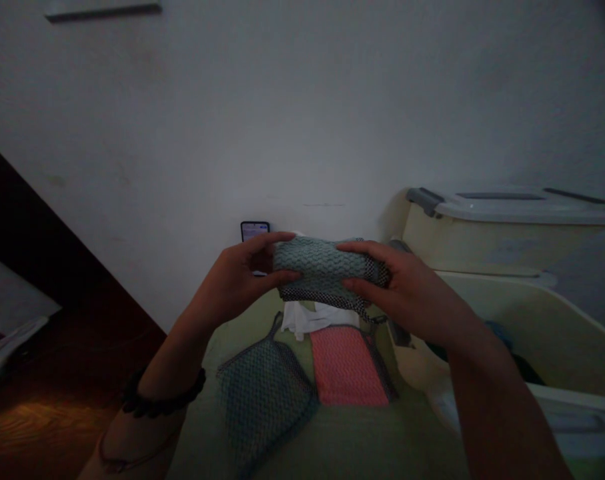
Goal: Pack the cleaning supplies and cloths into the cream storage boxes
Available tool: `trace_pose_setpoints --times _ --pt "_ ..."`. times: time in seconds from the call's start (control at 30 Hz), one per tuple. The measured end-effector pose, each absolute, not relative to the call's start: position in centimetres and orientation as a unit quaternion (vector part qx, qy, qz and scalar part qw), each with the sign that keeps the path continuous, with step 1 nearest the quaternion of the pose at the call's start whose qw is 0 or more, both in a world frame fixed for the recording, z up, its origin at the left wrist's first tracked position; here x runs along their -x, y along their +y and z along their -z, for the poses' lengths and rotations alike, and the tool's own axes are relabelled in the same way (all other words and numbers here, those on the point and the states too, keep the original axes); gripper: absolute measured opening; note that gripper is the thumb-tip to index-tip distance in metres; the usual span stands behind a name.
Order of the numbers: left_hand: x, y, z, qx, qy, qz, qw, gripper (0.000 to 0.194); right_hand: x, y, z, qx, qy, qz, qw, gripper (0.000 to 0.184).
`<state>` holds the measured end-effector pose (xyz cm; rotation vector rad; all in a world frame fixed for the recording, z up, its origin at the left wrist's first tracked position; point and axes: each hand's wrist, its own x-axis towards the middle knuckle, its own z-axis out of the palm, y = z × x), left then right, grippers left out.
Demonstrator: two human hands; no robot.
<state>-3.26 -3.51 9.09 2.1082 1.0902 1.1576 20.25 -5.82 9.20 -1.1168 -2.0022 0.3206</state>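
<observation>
Mint-green knitted cloth (317,255), folded into a thick bundle with a dark checked edge, lies between the two hands, raised above the desk (352,440). Its long axis runs crosswise, from the left hand (232,283) to the right hand (415,290). Both touch it, so neither is nearer. Each hand's fingers are clamped on it, thumb below and the others along the top. Beneath are a pink cloth (347,367), a darker blue-green cloth (265,393) and white fabric (299,320); an open bin (562,320) stands on the right.
</observation>
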Motion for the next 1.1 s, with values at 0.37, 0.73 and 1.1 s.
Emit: trace_pose_setpoints --times 0.37,0.73,1.1 --pt "3.6 -3.6 -8.9 -0.775 0.304 -0.534 0.148 0.043 -20.0 -6.6 -9.8 0.380 -0.718 -0.128 0.569 0.040" --pt "3.6 -3.6 -9.0 -0.816 0.327 -0.465 0.106 0.049 -19.8 -6.5 -9.8 0.404 -0.706 -0.175 0.555 0.031" --pt "3.1 -4.0 -9.7 -0.825 0.336 -0.453 -0.002 0.033 -20.0 -6.7 -10.3 0.448 -0.746 -0.061 0.490 0.036"
